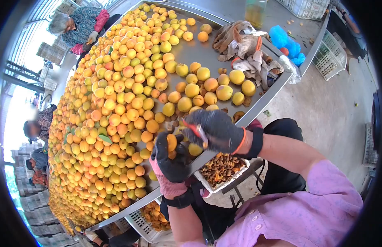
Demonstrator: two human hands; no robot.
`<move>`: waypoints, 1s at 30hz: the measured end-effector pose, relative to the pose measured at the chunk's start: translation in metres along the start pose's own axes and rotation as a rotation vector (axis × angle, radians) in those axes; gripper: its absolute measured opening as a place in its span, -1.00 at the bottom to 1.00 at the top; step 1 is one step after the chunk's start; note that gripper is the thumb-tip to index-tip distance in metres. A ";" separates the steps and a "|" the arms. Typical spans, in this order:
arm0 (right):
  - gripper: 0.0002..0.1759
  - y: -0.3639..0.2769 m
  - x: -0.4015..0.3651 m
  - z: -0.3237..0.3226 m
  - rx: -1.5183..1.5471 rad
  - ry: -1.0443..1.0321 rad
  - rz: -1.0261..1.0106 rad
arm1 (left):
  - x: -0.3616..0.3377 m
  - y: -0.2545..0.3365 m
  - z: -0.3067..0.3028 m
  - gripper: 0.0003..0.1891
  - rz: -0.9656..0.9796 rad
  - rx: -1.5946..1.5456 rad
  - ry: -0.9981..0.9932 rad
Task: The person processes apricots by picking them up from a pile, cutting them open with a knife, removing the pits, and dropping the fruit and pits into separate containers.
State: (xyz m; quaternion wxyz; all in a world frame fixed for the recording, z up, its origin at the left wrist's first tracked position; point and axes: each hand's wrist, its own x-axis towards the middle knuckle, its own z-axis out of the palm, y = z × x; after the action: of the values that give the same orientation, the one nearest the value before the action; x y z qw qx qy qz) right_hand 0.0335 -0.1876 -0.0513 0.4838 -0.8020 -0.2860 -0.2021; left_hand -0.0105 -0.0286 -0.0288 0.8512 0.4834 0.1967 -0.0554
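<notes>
My left hand (pixel 173 163), in a black-and-pink glove, is closed around an apricot (pixel 171 142) above the metal table's near edge. My right hand (pixel 219 131), in a dark grey glove, grips a small red-handled tool (pixel 192 127) just right of that apricot. Whether the tool is a knife or pliers I cannot make out. Loose yellow-orange apricots (pixel 206 85) lie on the metal just beyond my hands. A large heap of apricots (pixel 116 107) covers the table to the left. Below my hands, a white basket (pixel 234 179) holds brown pits.
Crumpled cloths (pixel 244 45) and a blue plastic bag (pixel 286 43) lie at the table's far right. A crate (pixel 143 226) of apricot pieces stands under the near edge. White crates (pixel 331 55) rest on the floor at right. Other people (pixel 81 25) sit along the far side.
</notes>
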 end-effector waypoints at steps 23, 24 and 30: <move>-0.77 0.001 -0.012 -0.045 0.236 -0.036 0.296 | -0.260 0.006 -0.220 -0.62 0.381 0.337 0.893; -0.77 0.004 -0.015 -0.041 0.213 -0.015 0.294 | -0.252 0.006 -0.235 -0.57 0.314 0.235 0.984; -0.63 -0.010 0.007 -0.047 0.138 0.046 0.197 | -0.181 0.036 -0.185 -0.68 0.521 0.784 0.826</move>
State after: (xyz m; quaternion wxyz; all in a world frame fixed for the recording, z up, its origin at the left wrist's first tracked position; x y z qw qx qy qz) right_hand 0.0303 -0.2241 -0.0190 0.5619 -0.7863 -0.2078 -0.1515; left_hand -0.2183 0.1296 -0.0139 0.4498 0.7733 0.3502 0.2776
